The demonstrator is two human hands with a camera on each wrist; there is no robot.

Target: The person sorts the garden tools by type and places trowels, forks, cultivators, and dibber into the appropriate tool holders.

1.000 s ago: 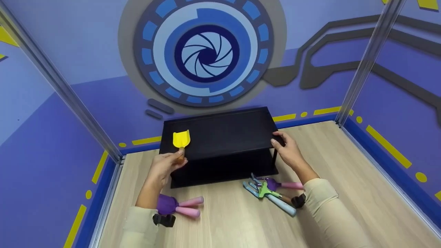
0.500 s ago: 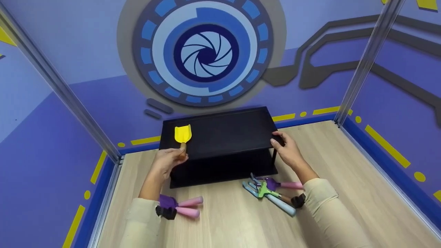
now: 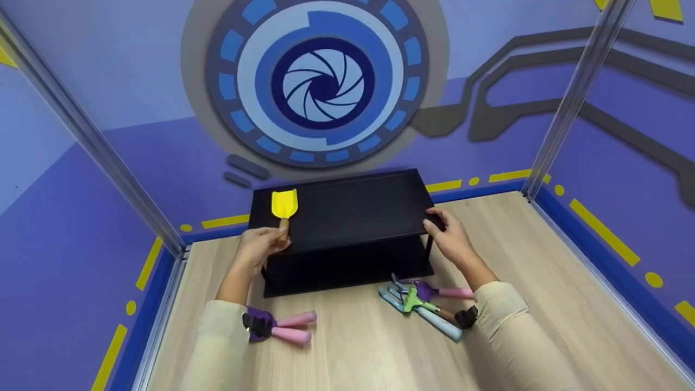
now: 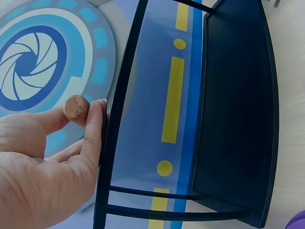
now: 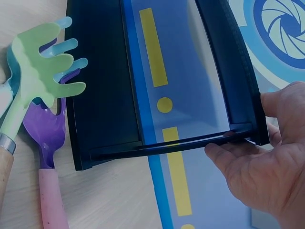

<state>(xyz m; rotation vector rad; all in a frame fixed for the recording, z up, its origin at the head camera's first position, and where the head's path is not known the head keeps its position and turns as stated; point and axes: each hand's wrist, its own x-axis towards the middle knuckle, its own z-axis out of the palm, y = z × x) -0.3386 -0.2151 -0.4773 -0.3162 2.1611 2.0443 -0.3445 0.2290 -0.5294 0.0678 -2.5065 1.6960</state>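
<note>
A small yellow shovel (image 3: 284, 203) with a wooden handle is over the left part of a black two-tier shelf (image 3: 353, 212). My left hand (image 3: 254, 251) pinches that handle between thumb and fingers, at the shelf's front left edge. In the left wrist view the round handle end (image 4: 76, 109) shows and fingertips reach the top board's edge; the blade is out of sight there. Whether the blade touches the board I cannot tell. At the opposite end, my right hand (image 3: 453, 239) holds the top board's front right corner, thumb above and fingers around the side.
In front of the shelf, at the right, lie a green hand rake (image 3: 415, 300), a light blue rake (image 3: 442, 326) and a purple tool with pink handle (image 3: 455, 292). Purple tools with two pink handles (image 3: 293, 335) lie at the left, partly behind my wrist. A patterned wall stands behind.
My left hand has carried the yellow shovel a little farther back over the shelf's top, and it now sits flatter. The right hand keeps its hold on the corner.
</note>
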